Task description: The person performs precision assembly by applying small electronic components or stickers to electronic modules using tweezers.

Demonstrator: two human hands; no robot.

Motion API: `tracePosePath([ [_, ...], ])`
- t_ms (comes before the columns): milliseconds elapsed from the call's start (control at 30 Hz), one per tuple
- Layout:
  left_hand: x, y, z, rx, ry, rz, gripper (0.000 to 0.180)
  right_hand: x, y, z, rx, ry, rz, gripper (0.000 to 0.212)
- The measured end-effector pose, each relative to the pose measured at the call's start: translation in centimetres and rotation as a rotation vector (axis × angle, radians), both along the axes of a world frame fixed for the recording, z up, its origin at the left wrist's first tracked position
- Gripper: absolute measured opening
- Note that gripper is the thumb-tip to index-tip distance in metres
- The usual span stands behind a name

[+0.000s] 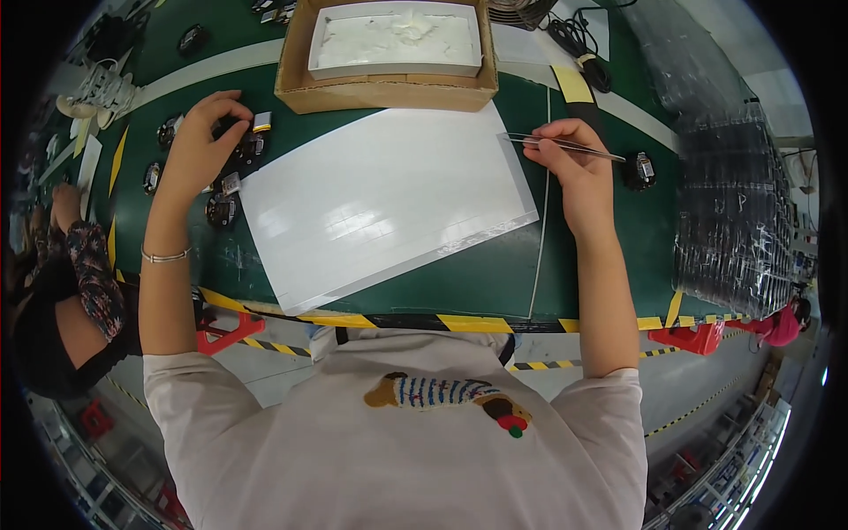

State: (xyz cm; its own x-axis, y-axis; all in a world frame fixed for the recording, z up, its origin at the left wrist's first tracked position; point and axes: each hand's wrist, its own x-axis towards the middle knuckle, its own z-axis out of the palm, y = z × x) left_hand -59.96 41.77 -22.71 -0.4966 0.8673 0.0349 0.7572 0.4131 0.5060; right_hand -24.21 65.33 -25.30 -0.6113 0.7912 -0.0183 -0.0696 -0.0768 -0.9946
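My left hand (199,141) is at the left of the bench, its thumb and fingers curved with a gap between them. Next to its fingertips sits a small black round part with a yellow and white block (262,122). More such black parts (221,209) lie around this hand. My right hand (570,163) pinches a pair of metal tweezers (608,156), whose tips point left over the edge of a white sheet (389,194) in a clear sleeve. To the right of that hand is a single black round part (642,170).
At the back stands a cardboard box (389,97) with a white tray (397,71) inside. Stacked clear plastic trays (733,203) rise at the right. A black cable (579,44) lies at the back right. Another person's arm (66,208) shows at the far left.
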Motion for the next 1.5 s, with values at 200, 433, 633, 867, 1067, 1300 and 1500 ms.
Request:
tracePosePath([
  [200, 0.8, -1.3, -0.1, -0.013, 0.152, -0.085, 0.028, -0.1, 0.2, -0.9, 0.169, 0.022, 0.085, 0.013],
  [433, 2.0, -0.7, 0.5, 0.350, -0.314, 0.179, 0.020, -0.4, -0.5, -0.2, 0.728, -0.200, 0.041, 0.013],
  [633, 10.6, 1.7, 0.7, 0.325, -1.546, 0.047, 0.052, -0.6, -1.1, -0.2, 0.765, -0.201, -0.007, 0.015],
  [867, 17.2, 8.2, 0.4, 0.054, -1.767, 0.070, 0.014, 0.1, -0.9, -0.1, 0.670, -0.224, 0.087, 0.017],
  [1067, 16.7, 9.7, -2.3, 0.142, -1.864, -0.023, 0.028, 0.5, -0.3, 0.6, 0.459, -0.201, 0.164, 0.018],
  [1300, 16.8, 9.7, -2.6, 0.215, -1.777, -0.078, 0.033, 0.1, 0.0, 0.6, 0.686, -0.235, 0.136, 0.018],
  [1500, 17.5, 9.7, -2.2, 0.209, -1.740, -0.035, 0.039, -0.3, -0.2, 1.1, 0.959, -0.229, 0.174, 0.018],
])
